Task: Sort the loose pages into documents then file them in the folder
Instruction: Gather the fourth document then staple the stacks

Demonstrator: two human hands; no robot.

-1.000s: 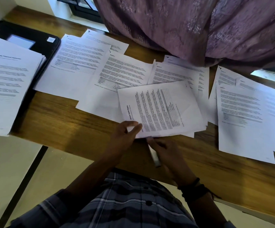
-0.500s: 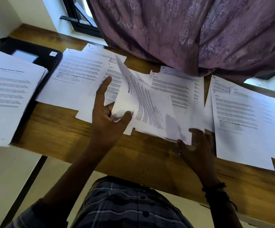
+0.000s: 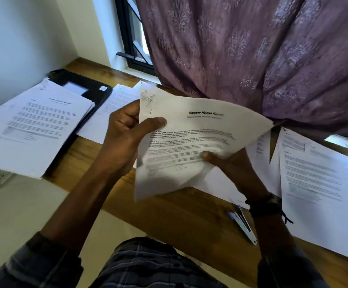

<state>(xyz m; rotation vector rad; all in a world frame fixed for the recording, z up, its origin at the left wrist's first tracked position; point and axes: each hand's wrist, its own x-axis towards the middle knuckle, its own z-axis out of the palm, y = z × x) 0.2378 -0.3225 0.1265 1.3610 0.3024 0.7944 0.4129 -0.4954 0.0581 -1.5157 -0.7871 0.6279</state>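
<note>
Holding the Sample Health Report pages (image 3: 189, 129) up off the desk (image 3: 169, 213), text facing up. Pinching the upper left edge with the left hand (image 3: 125, 138) and bunching the lower middle with the right hand (image 3: 231, 165), fingers of both closed tight on the paper. Probably risking a crease or tear by bowing the sheets like that. Also maybe sweeping the loose pages (image 3: 314, 173) underneath, or knocking the pen (image 3: 244, 225) off the edge, when heading for the folder (image 3: 90, 88).
</note>
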